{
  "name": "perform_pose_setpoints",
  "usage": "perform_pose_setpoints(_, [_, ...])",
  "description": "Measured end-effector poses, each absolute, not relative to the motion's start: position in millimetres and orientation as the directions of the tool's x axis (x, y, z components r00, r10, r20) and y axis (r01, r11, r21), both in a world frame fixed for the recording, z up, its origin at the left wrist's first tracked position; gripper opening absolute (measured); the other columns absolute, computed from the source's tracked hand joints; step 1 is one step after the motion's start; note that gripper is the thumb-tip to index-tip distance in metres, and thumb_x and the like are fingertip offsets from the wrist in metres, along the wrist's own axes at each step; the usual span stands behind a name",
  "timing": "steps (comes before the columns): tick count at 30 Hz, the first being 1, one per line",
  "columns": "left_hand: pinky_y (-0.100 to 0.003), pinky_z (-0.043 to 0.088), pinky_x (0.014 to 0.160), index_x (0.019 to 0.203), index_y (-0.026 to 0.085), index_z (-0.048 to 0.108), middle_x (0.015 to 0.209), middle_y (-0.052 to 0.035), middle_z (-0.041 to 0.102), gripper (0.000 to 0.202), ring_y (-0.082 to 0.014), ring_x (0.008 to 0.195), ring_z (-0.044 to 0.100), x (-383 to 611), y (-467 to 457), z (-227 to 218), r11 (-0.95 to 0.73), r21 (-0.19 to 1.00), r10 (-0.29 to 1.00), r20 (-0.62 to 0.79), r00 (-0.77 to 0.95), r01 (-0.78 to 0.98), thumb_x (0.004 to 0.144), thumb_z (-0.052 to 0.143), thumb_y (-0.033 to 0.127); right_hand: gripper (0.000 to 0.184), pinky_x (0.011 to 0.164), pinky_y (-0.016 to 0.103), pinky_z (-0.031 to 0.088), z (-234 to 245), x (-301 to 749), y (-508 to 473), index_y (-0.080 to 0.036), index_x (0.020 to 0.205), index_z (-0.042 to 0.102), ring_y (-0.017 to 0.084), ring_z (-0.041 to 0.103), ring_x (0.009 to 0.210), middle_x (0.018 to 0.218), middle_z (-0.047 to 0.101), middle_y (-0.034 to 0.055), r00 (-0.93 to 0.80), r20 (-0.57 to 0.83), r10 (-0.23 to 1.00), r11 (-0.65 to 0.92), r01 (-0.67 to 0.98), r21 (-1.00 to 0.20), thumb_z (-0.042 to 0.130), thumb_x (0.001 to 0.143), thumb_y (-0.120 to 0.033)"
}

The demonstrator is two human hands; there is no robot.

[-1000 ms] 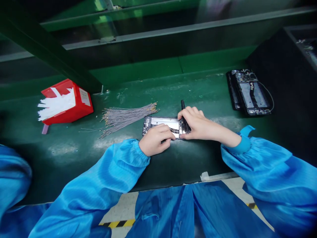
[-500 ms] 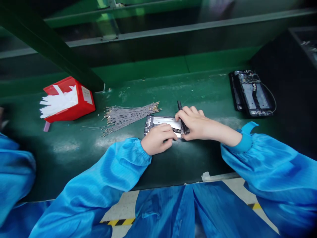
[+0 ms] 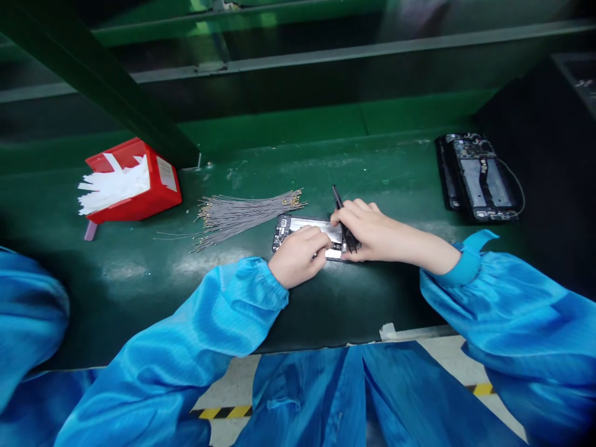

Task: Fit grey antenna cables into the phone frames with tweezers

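An opened phone [image 3: 332,232] lies flat on the green bench, with its silver battery bay and black circuit board showing. My left hand [image 3: 302,256] rests over its lower left part with curled fingers, the thumb and index finger together at the phone's lower edge; anything small between them is hidden. At the phone's right end, my right hand [image 3: 361,226] is closed around black tweezers [image 3: 345,222]. The tweezers slant across the palm side, one end pointing away from me, the other down by the phone. My right thumb touches the phone's right end.
A bundle of thin grey cables [image 3: 246,214] with gold ends lies left of the phone. Farther left stands a red box [image 3: 161,186] holding white strips. Two more opened phones [image 3: 482,177] sit at the right by a dark box [image 3: 535,124]. Another person's blue sleeve [image 3: 32,310] is at far left.
The tweezers have turned slightly in my right hand. My left fingertips have shifted up a little over the phone. The whole view has moved slightly.
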State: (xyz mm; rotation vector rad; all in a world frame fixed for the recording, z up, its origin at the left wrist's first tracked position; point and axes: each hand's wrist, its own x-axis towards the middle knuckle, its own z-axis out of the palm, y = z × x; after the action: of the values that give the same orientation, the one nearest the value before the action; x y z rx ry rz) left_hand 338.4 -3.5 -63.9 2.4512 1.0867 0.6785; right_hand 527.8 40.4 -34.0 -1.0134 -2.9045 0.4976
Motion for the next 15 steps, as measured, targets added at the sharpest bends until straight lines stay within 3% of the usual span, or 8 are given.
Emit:
perform_pose_setpoints(6, [-0.025, 0.041, 0.067, 0.074, 0.014, 0.053, 0.071, -0.0033, 0.051, 0.014, -0.0153, 0.071, 0.047, 338.4, -3.7, -64.5, -0.637, 0.496, 0.758, 0.264, 0.597, 0.590, 0.076, 0.040, 0.010, 0.035, 0.061, 0.027, 0.027, -32.7, 522.7, 39.1, -0.020, 0.096, 0.041, 0.023, 0.039, 0.086, 0.097, 0.044, 0.0076, -0.777, -0.121, 0.617, 0.732, 0.624, -0.274, 0.060, 0.069, -0.030])
perform_pose_setpoints(15, [-0.024, 0.038, 0.063, 0.070, 0.015, 0.053, 0.067, -0.0018, 0.050, 0.014, -0.0136, 0.066, 0.045, 333.5, -2.1, -61.7, -0.673, 0.550, 0.704, 0.275, 0.655, 0.494, 0.073, 0.040, 0.009, 0.036, 0.063, 0.028, 0.028, -32.1, 517.2, 35.0, -0.021, 0.095, 0.038, 0.024, 0.038, 0.087, 0.099, 0.042, 0.0076, -0.700, -0.203, 0.685, 0.627, 0.708, -0.324, 0.058, 0.065, -0.026])
